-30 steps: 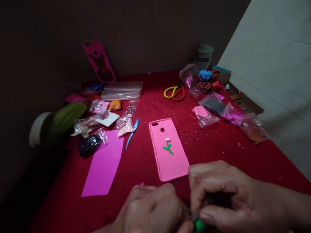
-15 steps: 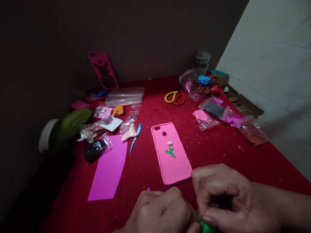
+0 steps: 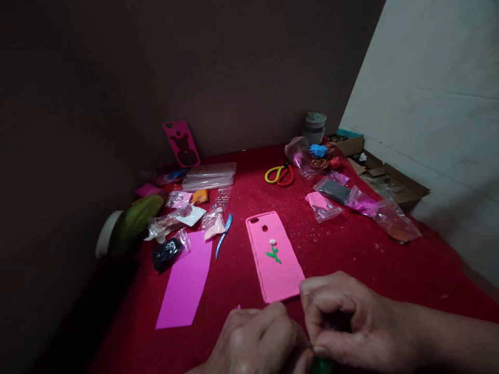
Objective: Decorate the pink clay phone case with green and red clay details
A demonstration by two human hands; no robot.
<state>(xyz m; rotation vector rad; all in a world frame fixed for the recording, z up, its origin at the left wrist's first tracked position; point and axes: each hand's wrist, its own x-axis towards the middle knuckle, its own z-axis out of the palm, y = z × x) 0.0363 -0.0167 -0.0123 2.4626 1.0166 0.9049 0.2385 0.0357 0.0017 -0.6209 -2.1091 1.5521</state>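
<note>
still pinching green clay [image 3: 322, 365] with both hands [image 3: 262, 338] together, less showing than half a second ago, near pink phone case [image 3: 284, 258] unmoved on red desk [image 3: 251, 197]

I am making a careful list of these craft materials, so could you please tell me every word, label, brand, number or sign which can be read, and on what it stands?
No text can be read in this picture.
Blue tool: pale marks along it, too small and blurred to read.
Pink phone case: a flower design, no visible lettering.
</note>
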